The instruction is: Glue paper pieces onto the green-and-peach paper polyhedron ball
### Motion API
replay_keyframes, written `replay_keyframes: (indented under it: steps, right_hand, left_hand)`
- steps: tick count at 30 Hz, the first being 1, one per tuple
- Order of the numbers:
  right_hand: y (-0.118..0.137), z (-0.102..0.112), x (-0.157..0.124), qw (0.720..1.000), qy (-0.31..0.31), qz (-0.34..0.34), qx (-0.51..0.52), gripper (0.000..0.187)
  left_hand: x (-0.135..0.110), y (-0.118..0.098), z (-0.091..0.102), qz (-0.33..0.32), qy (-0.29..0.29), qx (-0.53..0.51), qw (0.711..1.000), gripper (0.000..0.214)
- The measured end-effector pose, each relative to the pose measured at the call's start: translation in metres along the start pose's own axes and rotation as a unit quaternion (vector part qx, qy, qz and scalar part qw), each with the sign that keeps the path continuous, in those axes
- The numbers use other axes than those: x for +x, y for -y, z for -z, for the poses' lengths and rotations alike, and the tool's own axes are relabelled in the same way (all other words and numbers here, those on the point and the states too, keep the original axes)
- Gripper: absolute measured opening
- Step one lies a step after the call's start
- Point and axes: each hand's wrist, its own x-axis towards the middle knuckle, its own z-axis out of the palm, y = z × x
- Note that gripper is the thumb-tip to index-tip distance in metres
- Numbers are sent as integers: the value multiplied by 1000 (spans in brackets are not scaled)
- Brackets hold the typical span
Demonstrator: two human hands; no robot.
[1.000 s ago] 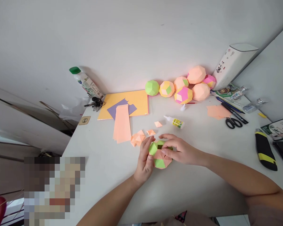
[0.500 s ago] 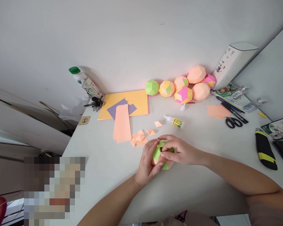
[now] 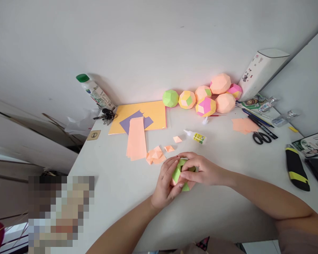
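Note:
Between my two hands, low over the white table, is a green and peach faceted paper ball (image 3: 177, 173) with a dark gap in its top. My left hand (image 3: 166, 183) is wrapped round its left side, the thumb along the front. My right hand (image 3: 198, 170) pinches the ball's edge at the gap; its fingertips partly hide what they grip. Just beyond my hands lie folded peach paper pieces (image 3: 156, 155), two more small ones (image 3: 169, 149) apart from that pile, and a glue bottle (image 3: 197, 137) on its side.
Finished-looking paper balls (image 3: 170, 98) line the wall. Peach paper strips (image 3: 137, 139) lie over purple paper and a yellow sheet (image 3: 156, 120). Scissors (image 3: 262, 138), pens (image 3: 262, 125) and a black-yellow cutter (image 3: 296, 167) are on the right. A green-capped bottle (image 3: 96, 92) stands at back left.
The view has shifted very slightly. Both hands keep the same hold on the paper ball, with no clear movement of the fingers.

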Motion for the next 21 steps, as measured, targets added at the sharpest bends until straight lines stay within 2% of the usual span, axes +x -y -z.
replay_keyframes:
  steps: [4,9,14,18,21]
  right_hand:
    - [-1,-2,1,1000,-4,-15,19,19]
    - [6,2,1,995,1,-74,65,20]
    - [8,5,4,988,-29,-89,122,20]
    - [10,6,4,989,-52,-69,124,19]
    - [12,6,3,991,-44,-72,102,19]
  left_hand:
    - [0,-2,0,14,2,0,1000,59]
    - [-4,-2,-2,46,4,-12,999,72]
    - [-7,-1,-6,130,-6,-67,989,95]
    - [-5,-1,-8,195,19,-189,962,92]
    - [-5,-1,-9,206,12,-195,959,89]
